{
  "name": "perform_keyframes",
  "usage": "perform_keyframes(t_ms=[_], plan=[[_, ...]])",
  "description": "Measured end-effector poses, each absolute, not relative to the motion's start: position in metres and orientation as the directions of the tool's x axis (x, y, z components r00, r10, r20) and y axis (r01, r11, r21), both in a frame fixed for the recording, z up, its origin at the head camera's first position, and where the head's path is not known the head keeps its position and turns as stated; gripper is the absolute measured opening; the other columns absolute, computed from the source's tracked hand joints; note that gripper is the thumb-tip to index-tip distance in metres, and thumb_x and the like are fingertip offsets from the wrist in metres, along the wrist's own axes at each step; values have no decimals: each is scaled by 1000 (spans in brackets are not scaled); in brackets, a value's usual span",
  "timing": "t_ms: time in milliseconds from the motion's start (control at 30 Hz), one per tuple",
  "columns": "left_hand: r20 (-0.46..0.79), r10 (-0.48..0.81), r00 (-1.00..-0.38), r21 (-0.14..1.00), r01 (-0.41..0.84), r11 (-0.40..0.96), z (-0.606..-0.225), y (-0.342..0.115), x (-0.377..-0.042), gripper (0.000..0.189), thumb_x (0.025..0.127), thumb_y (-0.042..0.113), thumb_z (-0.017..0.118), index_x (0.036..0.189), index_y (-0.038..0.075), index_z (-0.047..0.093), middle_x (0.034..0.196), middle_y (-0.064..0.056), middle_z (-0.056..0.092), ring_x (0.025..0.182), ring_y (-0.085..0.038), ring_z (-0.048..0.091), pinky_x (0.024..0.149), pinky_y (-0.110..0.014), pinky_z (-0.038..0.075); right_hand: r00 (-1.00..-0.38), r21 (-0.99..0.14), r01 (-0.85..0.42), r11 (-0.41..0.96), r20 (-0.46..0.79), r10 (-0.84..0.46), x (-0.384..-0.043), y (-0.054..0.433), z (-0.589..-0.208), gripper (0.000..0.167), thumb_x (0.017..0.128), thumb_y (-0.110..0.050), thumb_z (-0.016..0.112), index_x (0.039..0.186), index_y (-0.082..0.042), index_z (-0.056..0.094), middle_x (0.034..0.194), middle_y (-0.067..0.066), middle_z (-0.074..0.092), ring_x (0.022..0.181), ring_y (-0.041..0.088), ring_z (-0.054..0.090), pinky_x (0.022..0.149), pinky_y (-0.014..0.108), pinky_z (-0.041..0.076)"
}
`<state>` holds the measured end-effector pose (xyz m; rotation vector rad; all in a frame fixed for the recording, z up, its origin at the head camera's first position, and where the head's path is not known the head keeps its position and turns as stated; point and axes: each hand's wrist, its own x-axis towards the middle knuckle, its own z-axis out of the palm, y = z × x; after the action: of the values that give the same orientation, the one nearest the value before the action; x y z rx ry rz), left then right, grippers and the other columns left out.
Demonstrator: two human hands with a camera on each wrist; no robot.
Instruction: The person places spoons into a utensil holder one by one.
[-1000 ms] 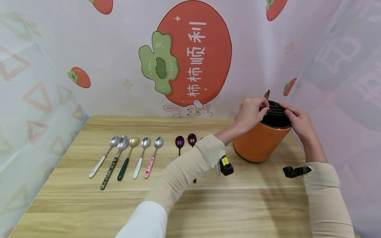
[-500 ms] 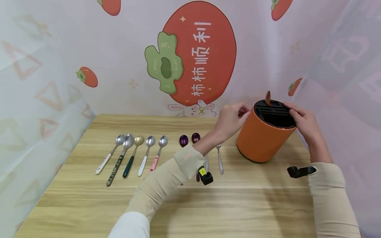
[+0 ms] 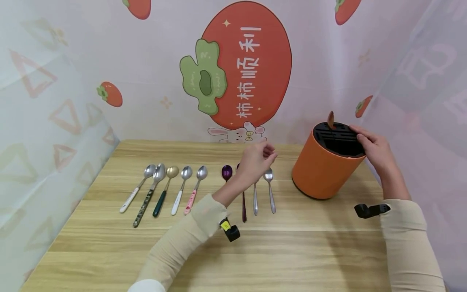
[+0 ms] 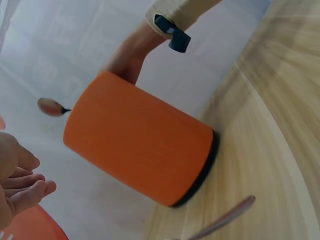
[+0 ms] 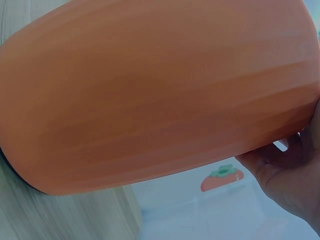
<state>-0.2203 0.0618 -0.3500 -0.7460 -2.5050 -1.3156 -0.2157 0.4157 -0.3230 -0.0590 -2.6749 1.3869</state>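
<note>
Left hand (image 3: pixel 255 163) swings from orange holder (image 3: pixel 321 174) to its 9 o'clock, over silver spoons (image 3: pixel 268 175), loosely curled, nothing held. Right hand (image 3: pixel 376 151) grips rim (image 3: pixel 340 156) at 2 o'clock, likely steadying; brown spoon (image 3: pixel 330 120) upright at 11.

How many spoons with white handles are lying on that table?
2: one white-handled spoon at the far left, the other between the green-handled spoon and the pink-handled spoon. The left hand and sleeve may hide more.
</note>
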Motion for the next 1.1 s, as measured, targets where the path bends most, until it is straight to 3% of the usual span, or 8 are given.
perform_keyframes(t_ms=[167,567,867,933,1000,1100], plan=[[360,311,-879,716,474,512,-361,38,-218,16,95,12,68,105,1,69,96,-9,74,87,-17,72,74,-20,58,-992,-818,-21,575,89,90,-217,417,-322,50,106,-46,35,154,-31,37,160,-18,31,153,15,17,126,50,10],[270,230,-935,700,355,620,-393,-7,-216,15,92,9,70,103,-2,70,94,-12,74,85,-20,73,71,-24,59,-995,-824,0,567,56,80,-217,416,-320,51,105,-47,35,154,-32,34,160,-19,29,152,5,16,127,41,9],[208,226,-952,652,307,693,-413,-29,-213,9,88,3,69,94,-4,71,86,-14,74,71,-19,69,57,-21,54,-995,-822,-5,570,59,77,-218,414,-321,51,105,-48,35,154,-32,34,160,-18,29,152,7,17,127,43,10],[188,226,-956,626,293,723,-418,-31,-212,7,87,3,70,92,-3,71,82,-12,73,66,-14,65,55,-19,51,-995,-819,-15,574,68,71,-217,415,-321,52,105,-47,35,154,-32,34,160,-19,29,151,5,18,127,35,12],[157,232,-960,601,280,749,-424,-33,-212,5,88,4,70,85,0,69,70,-7,67,57,-10,57,50,-18,44,-995,-813,-26,582,79,65,-216,415,-322,52,105,-47,35,154,-30,34,159,-19,30,150,3,19,122,18,18],[113,244,-963,565,265,781,-431,-34,-211,25,88,4,69,66,7,59,54,2,48,47,-6,41,44,-17,33,-994,-809,-34,586,88,63,-215,416,-323,52,105,-47,36,154,-30,35,159,-20,31,148,0,21,103,-2,24]])
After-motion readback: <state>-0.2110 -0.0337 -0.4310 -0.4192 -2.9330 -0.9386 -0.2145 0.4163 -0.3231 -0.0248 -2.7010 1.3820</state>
